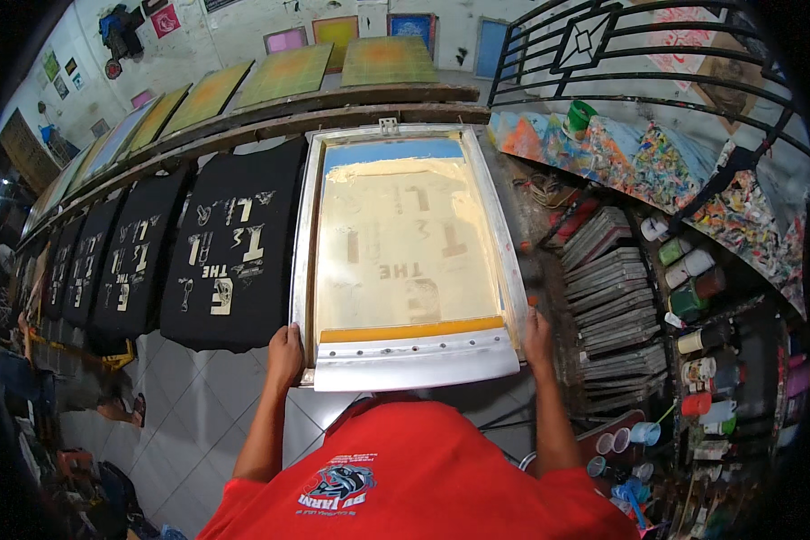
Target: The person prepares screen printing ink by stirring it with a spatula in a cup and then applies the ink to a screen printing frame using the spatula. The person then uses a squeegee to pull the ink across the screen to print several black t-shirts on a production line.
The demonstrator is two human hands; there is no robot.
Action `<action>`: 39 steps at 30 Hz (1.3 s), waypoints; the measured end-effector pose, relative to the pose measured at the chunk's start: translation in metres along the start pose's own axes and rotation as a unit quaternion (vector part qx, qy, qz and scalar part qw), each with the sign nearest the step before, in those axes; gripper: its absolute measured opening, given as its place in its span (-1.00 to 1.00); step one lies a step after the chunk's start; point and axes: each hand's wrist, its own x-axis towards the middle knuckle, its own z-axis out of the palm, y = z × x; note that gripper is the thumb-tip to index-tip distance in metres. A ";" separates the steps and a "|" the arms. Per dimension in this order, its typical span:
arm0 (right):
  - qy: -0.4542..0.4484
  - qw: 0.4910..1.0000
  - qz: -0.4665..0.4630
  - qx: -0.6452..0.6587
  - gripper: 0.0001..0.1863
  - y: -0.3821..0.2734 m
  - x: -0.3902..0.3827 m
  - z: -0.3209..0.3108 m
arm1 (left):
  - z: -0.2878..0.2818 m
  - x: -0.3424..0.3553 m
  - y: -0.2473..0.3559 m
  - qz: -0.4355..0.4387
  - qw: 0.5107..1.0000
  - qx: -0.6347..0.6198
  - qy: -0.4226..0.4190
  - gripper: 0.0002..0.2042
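Grips the printing screen (369, 261), with black shirts (231, 247) to its left, at its lower-left edge in the left hand (285, 354) and lower-right edge in the right hand (539, 340); cannot make out fingertips beneath it.

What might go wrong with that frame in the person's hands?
If the left hand or right hand dips, the squeegee lying across the near end of the frame might slide. The frame sits close beside a printed black shirt, so a sideways bump could smudge it. Cream ink at the far end, if wet, might smear.
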 end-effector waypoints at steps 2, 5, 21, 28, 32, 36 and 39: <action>-0.020 1.000 -0.007 0.005 -0.49 -0.002 0.006 -0.001 | 0.002 0.006 -0.001 0.007 1.000 -0.002 -0.001 -0.56; -0.006 1.000 -0.017 -0.014 -0.48 -0.005 0.010 0.003 | 0.008 0.022 -0.019 0.012 1.000 0.000 0.000 -0.58; -0.014 0.999 0.037 0.022 -0.45 -0.024 0.027 0.020 | 0.025 0.070 -0.042 0.023 1.000 0.009 0.007 -0.57; 0.003 0.999 0.032 0.015 -0.45 0.034 0.036 0.030 | 0.025 0.063 -0.022 -0.055 0.991 -0.107 -0.051 -0.59; -0.019 0.995 0.067 -0.066 -0.43 0.032 0.035 0.036 | 0.032 0.065 -0.031 -0.066 0.991 -0.102 -0.049 -0.60; -0.031 0.992 0.094 -0.084 -0.39 0.018 0.033 0.036 | 0.038 0.063 -0.036 -0.065 0.978 -0.188 -0.058 -0.61; -0.032 0.988 0.120 -0.088 -0.38 0.012 0.034 0.033 | 0.034 0.069 -0.049 -0.093 0.973 -0.183 -0.106 -0.60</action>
